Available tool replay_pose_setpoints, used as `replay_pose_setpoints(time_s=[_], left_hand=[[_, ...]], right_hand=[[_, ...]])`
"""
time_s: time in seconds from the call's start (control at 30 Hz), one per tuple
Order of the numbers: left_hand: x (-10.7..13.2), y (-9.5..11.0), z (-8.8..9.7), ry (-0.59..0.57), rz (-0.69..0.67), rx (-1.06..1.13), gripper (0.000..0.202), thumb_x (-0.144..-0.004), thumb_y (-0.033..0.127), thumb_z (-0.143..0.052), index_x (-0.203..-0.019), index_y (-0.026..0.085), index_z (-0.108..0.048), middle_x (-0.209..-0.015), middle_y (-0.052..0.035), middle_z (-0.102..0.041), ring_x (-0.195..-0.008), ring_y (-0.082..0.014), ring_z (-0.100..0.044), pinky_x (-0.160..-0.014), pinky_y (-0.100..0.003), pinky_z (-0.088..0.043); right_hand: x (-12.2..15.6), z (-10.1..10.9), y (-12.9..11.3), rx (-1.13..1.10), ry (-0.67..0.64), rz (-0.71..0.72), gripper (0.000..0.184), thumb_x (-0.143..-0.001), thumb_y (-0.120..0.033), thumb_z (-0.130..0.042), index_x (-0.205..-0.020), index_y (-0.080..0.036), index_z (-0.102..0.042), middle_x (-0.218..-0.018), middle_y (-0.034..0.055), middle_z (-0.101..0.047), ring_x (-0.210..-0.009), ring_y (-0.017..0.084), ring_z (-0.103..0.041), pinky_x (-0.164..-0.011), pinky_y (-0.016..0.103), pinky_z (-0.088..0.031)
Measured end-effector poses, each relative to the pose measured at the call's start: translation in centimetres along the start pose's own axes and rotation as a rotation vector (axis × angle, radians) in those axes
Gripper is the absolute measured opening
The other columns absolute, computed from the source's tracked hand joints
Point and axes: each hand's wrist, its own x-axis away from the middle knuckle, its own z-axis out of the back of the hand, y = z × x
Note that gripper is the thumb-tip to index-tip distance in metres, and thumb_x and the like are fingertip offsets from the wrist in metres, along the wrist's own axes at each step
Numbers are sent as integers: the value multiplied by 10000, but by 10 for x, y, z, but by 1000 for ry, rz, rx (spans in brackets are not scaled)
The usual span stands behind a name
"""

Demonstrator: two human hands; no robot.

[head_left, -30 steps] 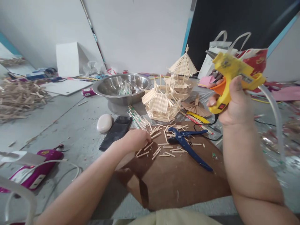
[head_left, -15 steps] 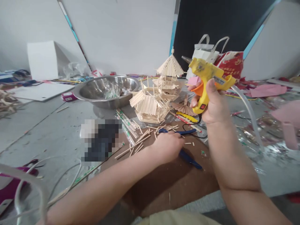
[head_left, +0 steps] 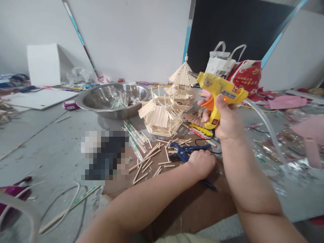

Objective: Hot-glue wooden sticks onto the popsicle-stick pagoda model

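Observation:
My right hand [head_left: 229, 118] is wrapped round the handle of a yellow hot glue gun [head_left: 215, 82]. I hold the gun raised, its nozzle towards the left and a clear glue stick curving out of its back. Lower down, my left hand [head_left: 204, 163] is curled shut over the brown board, beside the blue-handled cutter [head_left: 181, 152]. Its fingertips are hidden, so what they hold cannot be made out. Short wooden sticks [head_left: 149, 157] lie scattered left of the cutter. Behind them stands a small pavilion model [head_left: 160, 116] built of sticks, with a taller pointed-roof part [head_left: 184, 71] at its back.
A steel basin [head_left: 91, 106] holding plastic wrappers stands at the back left. Packaged sticks [head_left: 135, 136] lie in front of it. Bags [head_left: 246, 76] stand by the wall at right. A yellow-handled tool [head_left: 201, 129] and a black cord lie under the glue gun. White cords loop at lower left.
My left hand has moved right and slightly down, uncovering the cutter's head and more sticks. The glue gun in my right hand has dropped a little and shifted left.

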Motion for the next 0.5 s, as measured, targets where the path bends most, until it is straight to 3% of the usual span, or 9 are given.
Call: replay_pose_setpoints(time_s=[0.13,0.23,0.33,0.5], left_hand=[[15,-7,8,48,-37,12,171,-773,158,-380,-809,135,-545,-832,-78,-546,-812,-201,-498,-604,-303,-419],[31,-17,11,181,-51,-3,245,-783,335,-401,-900,153,-516,-930,-75,-519,-910,-210,-446,-756,-358,-370],[50,-25,9,163,-23,20,424,-762,491,-359,-995,160,-483,-970,-87,-510,-976,-218,-410,-799,-364,-335],[75,-20,4,111,-81,-18,515,-770,524,-289,-1072,143,-457,-1043,-115,-495,-1039,-248,-362,-849,-396,-287]], right_hand=[[-1,0,2,2,2,-15,201,-701,-393,-537,-728,-195,-556,-688,-10,-608,-340,44,-446,-317,204,-316],[0,1,2,11,3,-28,213,-701,-400,-534,-730,-190,-556,-700,-2,-610,-342,49,-450,-317,208,-315],[-1,2,3,17,5,-30,211,-699,-398,-536,-732,-191,-557,-699,0,-609,-338,52,-448,-318,214,-319],[-2,2,4,12,4,-30,190,-707,-381,-533,-727,-194,-562,-682,-2,-601,-339,52,-441,-313,215,-312]])
